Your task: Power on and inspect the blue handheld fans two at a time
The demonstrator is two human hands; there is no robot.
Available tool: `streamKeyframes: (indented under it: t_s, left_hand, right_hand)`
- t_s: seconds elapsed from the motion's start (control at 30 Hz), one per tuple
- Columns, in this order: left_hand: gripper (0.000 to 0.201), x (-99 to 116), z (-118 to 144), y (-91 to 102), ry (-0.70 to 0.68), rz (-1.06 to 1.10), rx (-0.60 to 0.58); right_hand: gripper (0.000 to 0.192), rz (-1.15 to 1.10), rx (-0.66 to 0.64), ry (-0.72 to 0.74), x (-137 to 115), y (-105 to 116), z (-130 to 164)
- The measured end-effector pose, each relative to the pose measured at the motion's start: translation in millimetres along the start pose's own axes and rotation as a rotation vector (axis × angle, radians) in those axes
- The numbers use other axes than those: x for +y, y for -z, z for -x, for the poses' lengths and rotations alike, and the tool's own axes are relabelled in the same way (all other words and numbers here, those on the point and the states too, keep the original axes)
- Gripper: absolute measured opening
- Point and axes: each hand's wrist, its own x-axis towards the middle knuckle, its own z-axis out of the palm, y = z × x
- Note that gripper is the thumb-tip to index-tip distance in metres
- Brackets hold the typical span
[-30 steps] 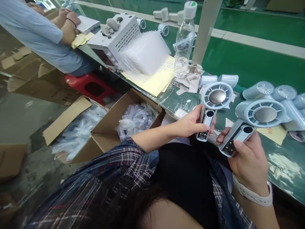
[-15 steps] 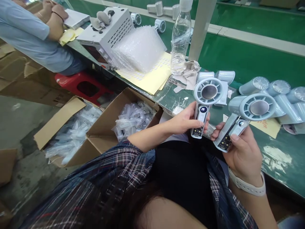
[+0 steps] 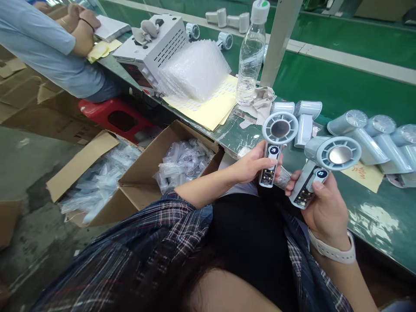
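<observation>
My left hand (image 3: 256, 164) is wrapped round the handle of a light blue handheld fan (image 3: 270, 151), its thumb low on the front panel. My right hand (image 3: 326, 203) grips a second handheld fan (image 3: 307, 186), tilted to the right, with the thumb beside its display. Both small round displays are lit and read 20. Circuit parts show through the lower front of each handle. The two fans are side by side, apart, above the bench's front edge. Behind them, two more light blue fans (image 3: 305, 123) lie on the green bench (image 3: 373, 216).
Several fans (image 3: 373, 138) lie in a row at right, by a yellow note (image 3: 365, 175). A water bottle (image 3: 251, 56), bubble-wrap bags (image 3: 196, 71) and a white power unit (image 3: 152, 47) stand farther left. Below are cardboard boxes (image 3: 136, 184) of plastic-wrapped pieces. A co-worker's arm (image 3: 82, 39) is at upper left.
The right hand's fan has shifted slightly left and its head has dropped a little, closer to the left hand's fan. Both hands keep their grip. The whole view has shifted slightly.
</observation>
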Motion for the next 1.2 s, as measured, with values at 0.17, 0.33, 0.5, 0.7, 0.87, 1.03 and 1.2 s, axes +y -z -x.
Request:
streamKeyframes:
  t_s: [0.17,0.33,0.5,0.7,0.87,1.03,1.2]
  left_hand:
    - [0.057,1.3,0.9,7.5,-0.08,-0.168,-0.074]
    - [0.06,0.9,1.8,7.9,-0.035,-0.16,-0.01]
    - [0.062,-1.8,1.3,8.6,-0.019,-0.14,-0.022]
    - [0.067,3.3,2.1,8.6,-0.031,-0.191,0.001]
    - [0.067,5.9,3.6,9.6,-0.076,-0.235,0.005]
    - [0.066,7.5,3.7,6.3,-0.033,-0.237,0.038]
    - [0.078,7.2,6.2,4.2,-0.024,-0.261,0.149]
  right_hand:
    - [0.034,0.017,0.006,0.035,3.5,-1.3,-2.5]
    - [0.032,0.006,0.013,0.007,5.7,-2.0,-5.0]
    - [0.033,-0.037,-0.031,-0.019,6.2,-0.4,-3.6]
    - [0.027,-0.017,-0.042,0.004,7.3,-1.0,-1.9]
    - [0.024,0.025,-0.038,0.048,7.5,-2.4,-0.2]
    - [0.023,-0.002,-0.061,0.028,7.4,-0.3,-0.6]
    - [0.037,-0.101,-0.083,-0.032,5.8,-2.5,-0.2]
